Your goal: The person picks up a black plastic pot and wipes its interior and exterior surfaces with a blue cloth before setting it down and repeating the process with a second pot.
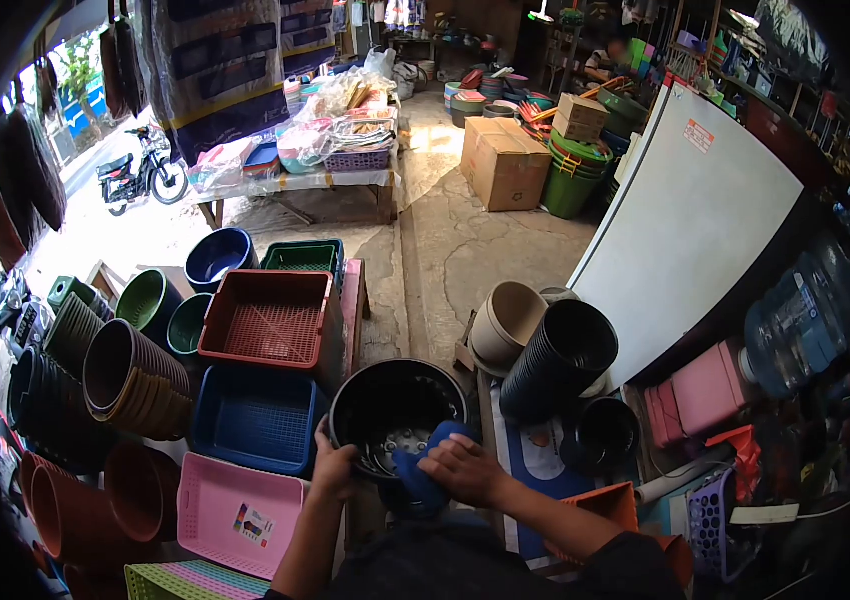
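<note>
Head view: a person's two hands work on a black plastic pot at the bottom centre, in a shop full of plasticware.
Black pot [397, 405]: tilted with its mouth toward the camera, holed bottom showing inside; held in the air in front of the person, above the pink tray's right edge.
Left hand [333, 468]: fingers curled over the pot's lower left rim, clamping it.
Right hand [465, 468]: fingers pressed together on a blue cloth [423, 470], which lies against the pot's lower right rim and wall.
Progress: judging by the cloth's place, the wiping is at the rim; most of the inside looks dull and dusty, so much seems left. How much of the outside is wiped cannot be told.
Pink tray [235, 512]: flat, just left of the left hand.
Blue basket [255, 420]: behind the pink tray, with a red basket [267, 320] beyond it.
Stack of black pots [557, 360]: lying on its side, right of the held pot.
White panel [690, 220]: leaning at the right.
</note>
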{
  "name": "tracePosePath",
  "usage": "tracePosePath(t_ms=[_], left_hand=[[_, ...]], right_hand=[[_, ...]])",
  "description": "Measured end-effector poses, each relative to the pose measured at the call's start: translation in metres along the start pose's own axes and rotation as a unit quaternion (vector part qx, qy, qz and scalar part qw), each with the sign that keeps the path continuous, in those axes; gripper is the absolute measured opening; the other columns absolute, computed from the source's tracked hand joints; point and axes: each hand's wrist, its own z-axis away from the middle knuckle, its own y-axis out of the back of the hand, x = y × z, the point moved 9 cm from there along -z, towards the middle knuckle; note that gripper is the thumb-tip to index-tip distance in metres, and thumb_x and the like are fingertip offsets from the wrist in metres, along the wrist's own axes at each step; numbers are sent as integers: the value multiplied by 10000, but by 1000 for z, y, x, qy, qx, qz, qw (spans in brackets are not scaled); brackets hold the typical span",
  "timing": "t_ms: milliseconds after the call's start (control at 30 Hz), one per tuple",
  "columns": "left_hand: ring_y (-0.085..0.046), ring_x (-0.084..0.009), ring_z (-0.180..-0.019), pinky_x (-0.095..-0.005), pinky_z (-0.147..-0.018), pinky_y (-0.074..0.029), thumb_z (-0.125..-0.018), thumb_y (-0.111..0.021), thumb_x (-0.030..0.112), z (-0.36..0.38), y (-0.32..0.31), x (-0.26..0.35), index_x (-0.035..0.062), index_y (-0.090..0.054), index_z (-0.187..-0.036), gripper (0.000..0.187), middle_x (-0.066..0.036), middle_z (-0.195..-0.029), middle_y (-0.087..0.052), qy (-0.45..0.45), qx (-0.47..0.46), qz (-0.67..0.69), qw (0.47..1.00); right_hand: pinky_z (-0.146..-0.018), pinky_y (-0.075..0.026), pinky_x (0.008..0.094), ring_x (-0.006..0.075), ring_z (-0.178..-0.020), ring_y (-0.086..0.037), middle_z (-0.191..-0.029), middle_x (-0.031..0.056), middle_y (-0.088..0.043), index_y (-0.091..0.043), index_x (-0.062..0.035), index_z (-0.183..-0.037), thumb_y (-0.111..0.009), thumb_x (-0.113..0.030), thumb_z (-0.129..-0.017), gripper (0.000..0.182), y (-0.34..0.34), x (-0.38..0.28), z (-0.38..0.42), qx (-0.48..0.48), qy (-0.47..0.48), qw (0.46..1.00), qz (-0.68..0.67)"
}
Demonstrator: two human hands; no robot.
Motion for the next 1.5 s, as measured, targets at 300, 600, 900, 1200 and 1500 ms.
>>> tracePosePath(t_ms=[300,600,900,1200,1500], left_hand=[[-537,-292,-634,-391,-671,-414,-892,-510,183,56,-82,58,72,-509,-611,302,-106,-622,-515,-473,-71,-539,693],[-353,-69,-564,-278,-549,-286,-1020,-324,255,14,-19,80,81,-449,-619,454,22,-618,-418,-289,-40,1,957],[-577,-307,-630,-378,-579,-430,-826,-646,485,61,-110,103,7,-544,-713,502,-155,-645,-527,-350,-202,-539,739],[-539,-215,-548,-336,-537,-413,-571,-892,390,50,-94,93,32,-535,-625,508,-82,-583,-494,-362,-236,-543,720],[-516,-44,-655,-204,-583,-401,-704,-832,450,23,-30,72,19,-640,-856,496,52,-734,-576,-238,-200,-107,944]], right_hand=[[-972,-387,400,256,-1041,-572,-1072,83,-604,-538,-85,-1197,-570,-173,-774,433,31,16,-48,-26,-54,991,-117],[-864,-438,411,305,-937,-610,-992,96,-646,-633,-100,-1065,-744,-217,-741,362,55,79,-35,97,-88,936,-328],[-834,-446,401,302,-881,-619,-972,89,-644,-664,-93,-966,-786,-301,-718,346,43,69,-43,62,-143,946,-285],[-853,-452,372,275,-916,-637,-1007,100,-656,-651,-74,-1023,-782,-231,-712,373,58,67,-53,45,-105,963,-244],[-902,-467,311,174,-1018,-591,-1110,76,-628,-575,-10,-1222,-621,-419,-916,513,-60,124,50,222,-483,516,-671]])
